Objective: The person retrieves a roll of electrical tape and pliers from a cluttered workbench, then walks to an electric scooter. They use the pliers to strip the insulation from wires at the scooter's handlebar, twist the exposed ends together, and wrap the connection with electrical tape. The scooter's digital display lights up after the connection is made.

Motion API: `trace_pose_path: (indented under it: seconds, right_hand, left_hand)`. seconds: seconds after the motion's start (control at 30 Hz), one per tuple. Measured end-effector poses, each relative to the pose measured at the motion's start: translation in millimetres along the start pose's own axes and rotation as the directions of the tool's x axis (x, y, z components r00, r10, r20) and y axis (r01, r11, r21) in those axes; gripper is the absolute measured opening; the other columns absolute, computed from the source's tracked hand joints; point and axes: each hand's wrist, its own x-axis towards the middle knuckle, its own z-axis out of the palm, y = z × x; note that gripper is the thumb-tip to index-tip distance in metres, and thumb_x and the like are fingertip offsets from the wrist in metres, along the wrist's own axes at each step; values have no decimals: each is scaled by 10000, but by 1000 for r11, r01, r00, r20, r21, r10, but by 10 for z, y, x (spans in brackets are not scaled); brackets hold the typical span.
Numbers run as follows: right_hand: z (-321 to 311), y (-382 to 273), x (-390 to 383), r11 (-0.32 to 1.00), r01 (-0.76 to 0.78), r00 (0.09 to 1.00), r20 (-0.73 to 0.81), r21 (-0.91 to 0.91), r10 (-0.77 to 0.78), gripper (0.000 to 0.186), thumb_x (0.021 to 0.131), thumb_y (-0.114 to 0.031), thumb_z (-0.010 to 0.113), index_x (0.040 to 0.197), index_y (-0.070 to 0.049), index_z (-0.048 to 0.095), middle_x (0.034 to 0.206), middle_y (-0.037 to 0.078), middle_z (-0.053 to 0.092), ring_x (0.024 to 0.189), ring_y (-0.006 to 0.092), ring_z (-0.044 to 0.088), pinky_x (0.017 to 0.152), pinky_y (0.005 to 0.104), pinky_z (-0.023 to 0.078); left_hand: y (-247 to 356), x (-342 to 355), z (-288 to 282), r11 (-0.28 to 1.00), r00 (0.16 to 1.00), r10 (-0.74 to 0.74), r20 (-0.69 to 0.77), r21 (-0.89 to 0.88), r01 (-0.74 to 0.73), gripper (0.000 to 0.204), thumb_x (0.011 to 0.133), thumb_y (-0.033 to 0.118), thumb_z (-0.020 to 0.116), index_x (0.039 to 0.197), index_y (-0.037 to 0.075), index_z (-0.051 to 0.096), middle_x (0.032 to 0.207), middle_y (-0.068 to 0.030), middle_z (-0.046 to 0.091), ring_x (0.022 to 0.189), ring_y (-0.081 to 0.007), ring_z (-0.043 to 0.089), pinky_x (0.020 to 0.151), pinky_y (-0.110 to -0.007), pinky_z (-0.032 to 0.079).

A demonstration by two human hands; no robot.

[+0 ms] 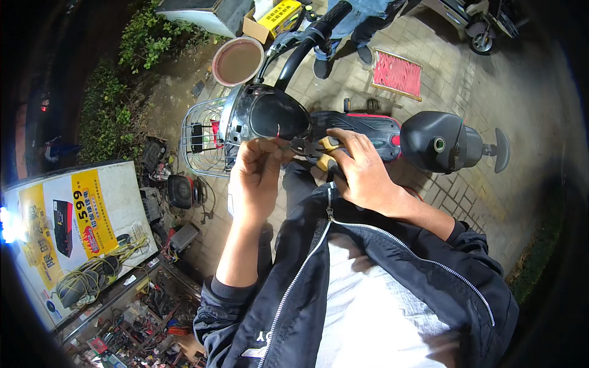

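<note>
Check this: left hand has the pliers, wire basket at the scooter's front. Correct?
Wrong hand: the head view shows the pliers in the right hand, not the left hand. Wire basket at the front of the scooter stands.

On us we see a black jacket (294,257) of smooth, slightly shiny cloth, its silver-toothed zipper (392,237) spread wide over a creased white shirt (374,306). White printing (253,352) marks the jacket's front on our left side. Our loose, wrinkled sleeves (218,316) end in plain dark cuffs (236,288), leaving our left hand (256,178) and right hand (371,178) bare.
</note>
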Motion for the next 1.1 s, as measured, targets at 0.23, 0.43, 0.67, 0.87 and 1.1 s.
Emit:
trace_pose_path:
  seconds: [0.23,0.43,0.67,0.87,1.1]
  right_hand:
    - [41,-122,106,1000,0,998,-62,10,1,355,687,-39,690,1034,21,648,1242,168,520,1133,344,530,959,451,413]
    - [47,-126,153,970,36,992,-108,-241,-64,193,788,-100,644,951,1,669,1304,151,484,1197,322,493,997,521,374]
    - [27,-152,229,945,33,995,-75,-327,-61,197,799,-115,647,960,-3,669,1339,151,450,1237,318,458,1031,561,340]
    - [23,-96,227,953,71,995,-45,-296,-89,137,801,-111,637,895,-12,649,1206,141,505,1088,307,520,920,454,399]
    - [-23,-153,171,999,-8,1000,-7,39,9,475,618,-53,759,1065,26,619,1208,198,520,1084,380,510,868,456,424]
  left_hand:
    - [25,-20,17,982,995,-49,-83,177,63,170,965,-18,583,1129,-33,623,1024,-74,687,910,-140,667,866,-294,548]
    - [67,-14,73,979,980,-147,-138,124,164,159,976,-16,540,1100,-62,627,926,-88,707,798,-150,693,783,-266,555]
    - [79,20,81,987,979,-158,-129,-54,152,139,974,-8,563,1080,-73,625,916,-108,705,796,-166,712,753,-279,590]
    - [39,2,90,984,975,-159,-156,-111,143,135,976,9,570,1071,-58,639,914,-109,708,798,-164,712,743,-281,591]
    - [201,-10,146,874,987,-97,-127,463,146,104,947,27,576,999,-24,652,769,-62,685,677,-98,653,629,-253,515]
